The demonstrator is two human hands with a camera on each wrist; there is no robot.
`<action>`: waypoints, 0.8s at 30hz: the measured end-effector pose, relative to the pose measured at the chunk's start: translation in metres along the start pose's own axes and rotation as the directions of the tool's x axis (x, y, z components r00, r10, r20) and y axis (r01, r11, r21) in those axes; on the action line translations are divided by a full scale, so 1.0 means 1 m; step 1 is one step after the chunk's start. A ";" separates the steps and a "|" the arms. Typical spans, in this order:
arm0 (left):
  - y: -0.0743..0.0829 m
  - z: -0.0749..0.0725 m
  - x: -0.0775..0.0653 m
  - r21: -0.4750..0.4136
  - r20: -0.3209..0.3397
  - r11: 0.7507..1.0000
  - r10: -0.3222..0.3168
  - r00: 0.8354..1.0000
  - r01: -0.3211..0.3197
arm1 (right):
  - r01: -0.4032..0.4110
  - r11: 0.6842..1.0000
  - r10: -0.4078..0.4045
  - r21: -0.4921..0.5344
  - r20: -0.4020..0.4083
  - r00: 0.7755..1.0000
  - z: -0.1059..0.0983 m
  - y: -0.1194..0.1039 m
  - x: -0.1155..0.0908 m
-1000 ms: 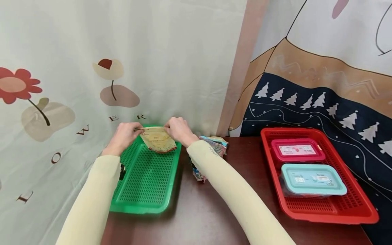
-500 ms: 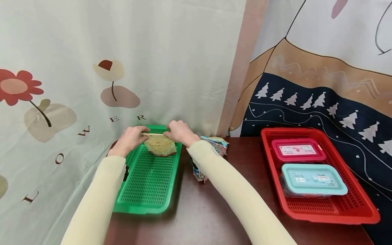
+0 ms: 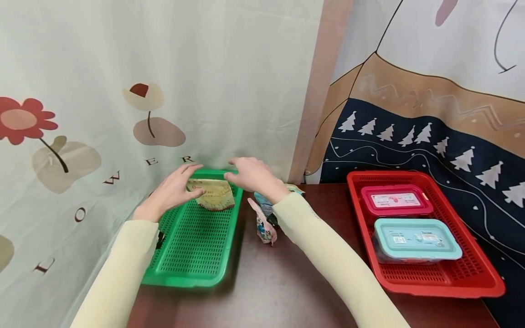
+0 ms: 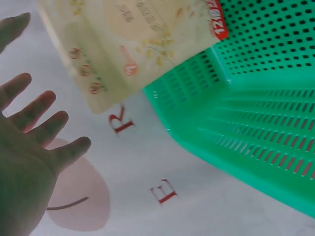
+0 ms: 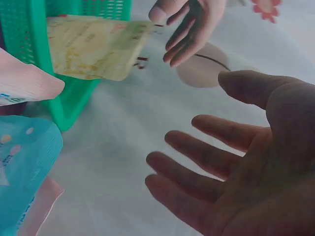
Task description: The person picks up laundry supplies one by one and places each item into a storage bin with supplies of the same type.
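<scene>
**Between left hand (image 3: 170, 192) and right hand (image 3: 257, 176): yellow packet (image 3: 216, 195) standing tilted in green basket (image 3: 193, 250)**

Both hands well apart, fingers extended, gripping nothing. Left thumb overlaps packet in head view; both wrist views show a gap there. Head view: packet's left upper part partly behind left hand. Left wrist view: packet's near end cut off by top edge, left hand cut by left edge. Whether packet's back touches basket wall, cannot tell.

Packet, between the hands at basket's far end: pale yellow, flat, golden grain sprigs, small round marks down one side, red strip along lower edge with white "12". Top projects past basket rim in wrist views. Remaining print too small to read.

Just below right hand, outside basket: pink packet (image 3: 266, 230) and blue packet (image 5: 29, 164), partly covered by hand and sleeve, cut by left edge in right wrist view; exact count unclear.

Well right of right hand: red basket (image 3: 443, 290) with pink-lidded box (image 3: 397, 201) beyond blue-lidded box (image 3: 418, 239). Contents hard to make out.
</scene>
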State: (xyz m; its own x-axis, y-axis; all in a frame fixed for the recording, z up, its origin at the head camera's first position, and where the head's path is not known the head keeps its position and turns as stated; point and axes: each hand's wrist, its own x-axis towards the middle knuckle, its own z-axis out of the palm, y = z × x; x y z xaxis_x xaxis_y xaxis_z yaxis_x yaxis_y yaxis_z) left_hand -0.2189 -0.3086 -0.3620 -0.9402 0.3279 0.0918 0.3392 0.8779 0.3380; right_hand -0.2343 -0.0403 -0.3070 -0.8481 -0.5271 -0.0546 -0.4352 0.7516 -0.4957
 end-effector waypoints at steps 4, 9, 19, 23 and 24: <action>0.015 -0.003 -0.006 0.005 -0.049 0.998 0.055 0.997 -0.055 | 0.031 0.999 -0.029 0.020 -0.107 0.994 0.004 0.011 -0.022; 0.034 -0.004 -0.012 0.008 -0.114 0.992 0.129 0.985 -0.129 | 0.033 0.997 -0.015 0.069 -0.240 0.971 0.019 0.026 -0.049; 0.064 0.006 -0.026 -0.104 -0.201 0.969 0.201 0.959 -0.225 | 0.086 0.979 0.008 0.185 -0.456 0.890 0.049 0.044 -0.091; 0.076 0.016 -0.033 -0.213 -0.204 0.949 0.191 0.960 -0.234 | 0.137 0.965 -0.001 0.222 -0.521 0.854 0.062 0.048 -0.104; 0.079 0.018 -0.035 -0.237 -0.201 0.943 0.188 0.962 -0.234 | 0.146 0.961 0.002 0.235 -0.534 0.846 0.065 0.049 -0.106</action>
State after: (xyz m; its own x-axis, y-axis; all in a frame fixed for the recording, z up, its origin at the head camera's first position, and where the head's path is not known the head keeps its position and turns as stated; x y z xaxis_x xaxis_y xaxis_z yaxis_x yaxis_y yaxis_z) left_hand -0.1584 -0.2441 -0.3554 -0.8464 0.4102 0.3396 0.5323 0.6684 0.5195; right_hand -0.1454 0.0264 -0.3818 -0.8795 -0.2321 0.4155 -0.4708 0.5521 -0.6881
